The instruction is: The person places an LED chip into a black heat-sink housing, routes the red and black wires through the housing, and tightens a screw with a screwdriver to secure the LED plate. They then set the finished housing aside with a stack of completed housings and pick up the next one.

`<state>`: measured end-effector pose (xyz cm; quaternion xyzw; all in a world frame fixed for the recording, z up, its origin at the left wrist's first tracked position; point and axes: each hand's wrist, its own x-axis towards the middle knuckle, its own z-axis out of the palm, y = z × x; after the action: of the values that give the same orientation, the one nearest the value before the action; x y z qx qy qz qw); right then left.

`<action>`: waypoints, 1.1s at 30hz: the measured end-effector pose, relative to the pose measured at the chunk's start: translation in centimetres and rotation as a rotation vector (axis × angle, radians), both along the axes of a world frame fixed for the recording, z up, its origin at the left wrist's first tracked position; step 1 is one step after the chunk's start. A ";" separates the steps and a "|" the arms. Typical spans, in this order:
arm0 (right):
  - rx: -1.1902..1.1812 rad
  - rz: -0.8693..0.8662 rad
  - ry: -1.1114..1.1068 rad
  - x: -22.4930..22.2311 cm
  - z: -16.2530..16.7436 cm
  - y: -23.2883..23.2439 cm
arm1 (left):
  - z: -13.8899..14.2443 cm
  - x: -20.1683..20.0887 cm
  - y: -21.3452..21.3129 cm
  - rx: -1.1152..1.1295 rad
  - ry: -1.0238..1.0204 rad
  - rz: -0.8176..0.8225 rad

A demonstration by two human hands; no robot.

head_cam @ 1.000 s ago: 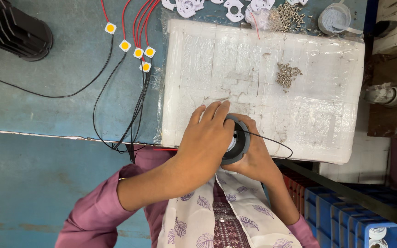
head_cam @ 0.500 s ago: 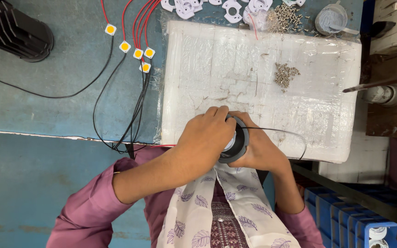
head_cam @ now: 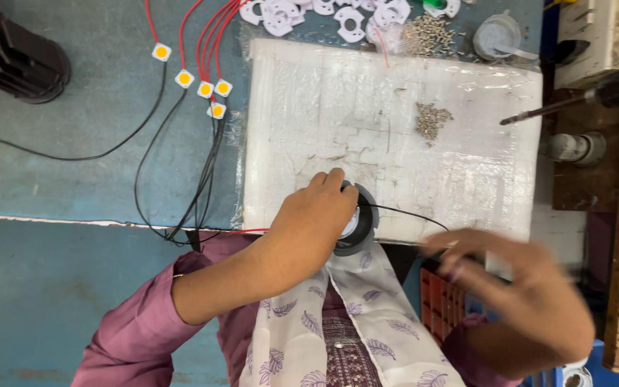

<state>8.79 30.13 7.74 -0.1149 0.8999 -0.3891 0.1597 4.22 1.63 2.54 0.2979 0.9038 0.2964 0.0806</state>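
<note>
The right hand (head_cam: 517,287) has come off the round black lamp housing (head_cam: 356,228) and now swings out to the right, blurred, its grip loose and apparently empty, so the part is steadied by one hand only. The left hand (head_cam: 317,215) stays clamped over the housing at the near edge of the white foam pad (head_cam: 395,136) on the bench (head_cam: 94,150); it shows a dark rim, a pale centre, and a thin black wire (head_cam: 410,213) trailing right.
</note>
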 end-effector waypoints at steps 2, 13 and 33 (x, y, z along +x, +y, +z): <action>0.042 -0.230 0.219 -1.0 -1.2 1.0 | 0.0 0.0 -0.2 0.016 -0.017 -0.006; -0.026 -0.442 0.312 -8.0 -9.2 -0.9 | -0.4 0.0 -0.4 0.071 -0.023 -0.014; 0.168 0.026 0.317 -2.8 -1.3 -11.3 | -0.8 -0.2 0.5 0.062 -0.029 -0.002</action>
<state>5.95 18.79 6.43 -0.1727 0.9417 -0.2872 0.0301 3.99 2.16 1.74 0.2968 0.8926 0.3286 0.0845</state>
